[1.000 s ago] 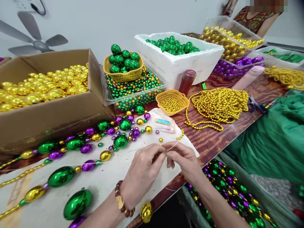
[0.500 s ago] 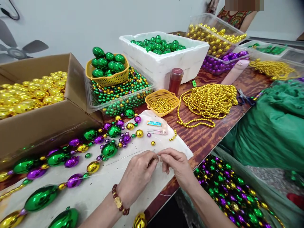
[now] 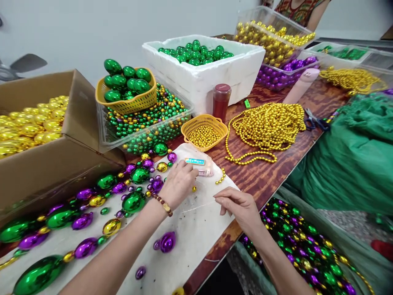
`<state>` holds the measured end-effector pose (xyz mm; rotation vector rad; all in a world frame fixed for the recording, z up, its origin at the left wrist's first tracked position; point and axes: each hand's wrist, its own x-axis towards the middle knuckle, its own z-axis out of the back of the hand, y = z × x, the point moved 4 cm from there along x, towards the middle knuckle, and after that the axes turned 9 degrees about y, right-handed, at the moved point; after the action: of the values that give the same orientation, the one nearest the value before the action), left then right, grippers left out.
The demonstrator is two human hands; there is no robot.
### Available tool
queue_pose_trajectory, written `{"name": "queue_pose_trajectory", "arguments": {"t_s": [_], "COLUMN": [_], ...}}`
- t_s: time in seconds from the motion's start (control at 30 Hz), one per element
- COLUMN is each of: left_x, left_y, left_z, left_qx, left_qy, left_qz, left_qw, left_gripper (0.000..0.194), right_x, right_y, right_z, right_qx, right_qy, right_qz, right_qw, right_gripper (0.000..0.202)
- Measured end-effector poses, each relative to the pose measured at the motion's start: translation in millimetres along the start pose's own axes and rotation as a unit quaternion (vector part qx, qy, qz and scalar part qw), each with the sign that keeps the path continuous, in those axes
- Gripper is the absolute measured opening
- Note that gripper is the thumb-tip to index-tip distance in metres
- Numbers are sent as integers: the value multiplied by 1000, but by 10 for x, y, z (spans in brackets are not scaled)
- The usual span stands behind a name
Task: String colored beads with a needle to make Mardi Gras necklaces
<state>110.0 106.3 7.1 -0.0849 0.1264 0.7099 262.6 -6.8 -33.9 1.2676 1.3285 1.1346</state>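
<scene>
My left hand (image 3: 179, 182), with a beaded bracelet at the wrist, is over the white cloth (image 3: 178, 262), its fingers bent down beside a small blue-labelled packet (image 3: 195, 161). Whatever its fingertips hold is hidden. To the right, my right hand (image 3: 236, 205) pinches a thin clear thread (image 3: 201, 206) that runs left across the cloth. A gold bead (image 3: 194, 189) lies just under my left hand. Strings of large green, purple and gold beads (image 3: 86, 248) stretch over the left part of the cloth.
A yellow basket of small gold beads (image 3: 205, 130) stands behind the cloth, near a red-lidded jar (image 3: 221, 100). Gold bead strands (image 3: 267, 127) and scissors (image 3: 315, 119) lie right. Behind are a foam box (image 3: 199, 82) and a cardboard box (image 3: 33, 172). A person (image 3: 299, 12) is at the back.
My hands were close together; my left hand has moved up and left towards the packet, and my right hand slightly right. The view has shifted, and loose purple beads now show on the cloth.
</scene>
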Motion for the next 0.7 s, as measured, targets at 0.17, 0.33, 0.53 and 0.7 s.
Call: {"name": "queue_pose_trajectory", "arguments": {"t_s": [0.17, 0.33, 0.53, 0.7], "left_x": [158, 190, 160, 89], "left_y": [40, 108, 189, 360], "left_z": [-99, -202, -182, -35], "left_qx": [22, 5, -38, -243], "left_qy": [34, 47, 46, 23], "left_qz": [-47, -50, -42, -7], "left_qw": [998, 998, 997, 970], "left_gripper": [13, 9, 11, 8], "right_x": [-27, -50, -16, 94], "right_y": [-56, -83, -57, 14], "right_z": [-76, -54, -94, -184], "right_qx": [25, 43, 39, 41], "right_qy": [-11, -11, -4, 5], "right_qz": [-19, -25, -31, -19], "right_qw": [999, 999, 999, 999], "right_gripper": [10, 8, 9, 8]}}
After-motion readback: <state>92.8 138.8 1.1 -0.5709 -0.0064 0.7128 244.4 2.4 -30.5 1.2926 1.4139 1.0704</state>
